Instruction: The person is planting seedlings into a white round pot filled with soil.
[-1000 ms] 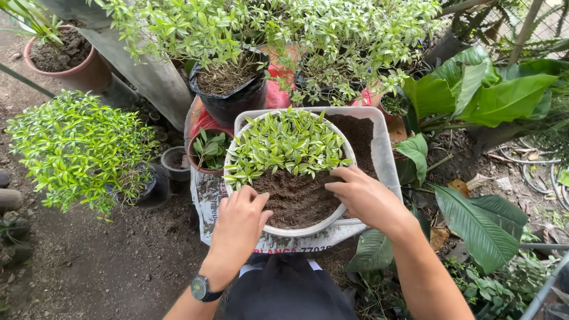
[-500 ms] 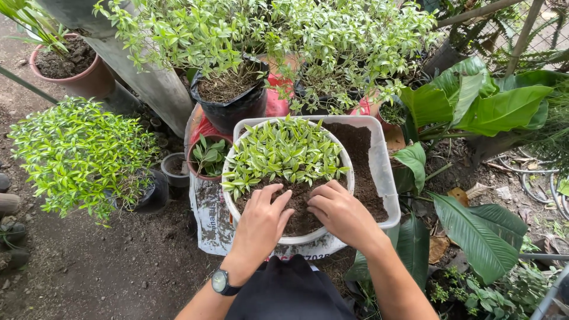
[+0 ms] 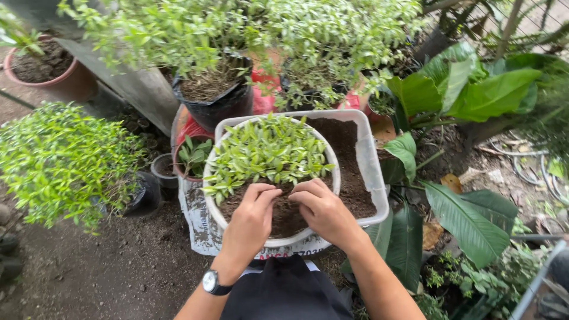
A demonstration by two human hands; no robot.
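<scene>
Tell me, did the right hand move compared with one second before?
Yes. The right hand moved left, from the white pot's right rim onto the soil, beside the left hand.

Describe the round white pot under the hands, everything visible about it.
The round white pot looks like plastic, wide and shallow, with a smooth rim. It stands upright on the clear soil-filled tub. Dark soil fills it; the far half is crowded with small light-green seedlings, the near half is bare earth. The left hand and right hand rest on that bare soil, fingertips meeting near the seedlings' edge. Its near rim shows below the left wrist.
</scene>
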